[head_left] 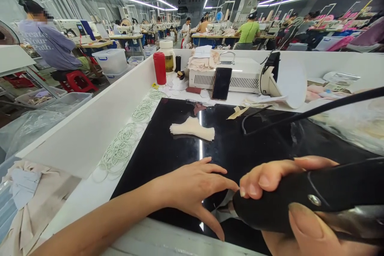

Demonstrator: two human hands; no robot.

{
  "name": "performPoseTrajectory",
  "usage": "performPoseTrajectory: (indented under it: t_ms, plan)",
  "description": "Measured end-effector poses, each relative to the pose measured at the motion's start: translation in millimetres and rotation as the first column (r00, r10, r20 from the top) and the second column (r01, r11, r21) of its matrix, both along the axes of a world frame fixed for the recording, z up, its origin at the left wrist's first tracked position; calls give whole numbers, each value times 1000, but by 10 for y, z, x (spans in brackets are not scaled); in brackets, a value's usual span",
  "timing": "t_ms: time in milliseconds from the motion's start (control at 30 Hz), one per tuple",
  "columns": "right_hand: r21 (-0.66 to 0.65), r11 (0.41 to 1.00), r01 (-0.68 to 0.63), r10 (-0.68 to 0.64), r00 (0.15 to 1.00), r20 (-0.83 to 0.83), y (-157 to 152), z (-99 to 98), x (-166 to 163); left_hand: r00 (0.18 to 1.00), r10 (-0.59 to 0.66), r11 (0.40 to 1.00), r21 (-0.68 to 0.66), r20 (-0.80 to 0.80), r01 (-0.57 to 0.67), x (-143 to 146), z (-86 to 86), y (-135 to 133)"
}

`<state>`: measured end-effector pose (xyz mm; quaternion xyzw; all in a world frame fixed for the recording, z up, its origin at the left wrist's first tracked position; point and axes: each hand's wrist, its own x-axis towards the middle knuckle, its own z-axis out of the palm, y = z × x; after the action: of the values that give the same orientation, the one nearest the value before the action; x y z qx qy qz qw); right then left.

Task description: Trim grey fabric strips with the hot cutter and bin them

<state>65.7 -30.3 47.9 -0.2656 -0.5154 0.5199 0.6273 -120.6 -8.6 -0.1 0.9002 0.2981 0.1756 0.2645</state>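
My right hand [288,208] is wrapped round the black handle of a tool [330,196] at the lower right, its nose pointing left toward my other hand; a black cord [330,106] runs off behind it. My left hand [195,186] lies on the glossy black work surface [168,148], fingers stretched toward the tool's tip. Something pale shows under the tip, too hidden to name. A small stack of cream fabric pieces [193,129] rests on the black surface farther back.
Several white elastic rings [126,144] trail along the left of the white table. At the back stand a red bottle [160,68], a jar, a white machine [243,74] with a phone [221,84] propped against it, and paper. Other workers sit beyond.
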Motion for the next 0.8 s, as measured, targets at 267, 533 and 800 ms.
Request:
performPoseTrajectory:
  t_ms: [267,533,800]
  plan:
    - [-9,992,129,-129,989,-66,107,139,65,999,-22,982,186,50,12,-56,29,0]
    - [34,955,295,-293,954,-64,232,186,160,999,-43,982,182,4,42,-174,55,25]
    - [108,949,297,-292,955,-59,253,111,161,994,20,978,211,-112,4,-371,115,108]
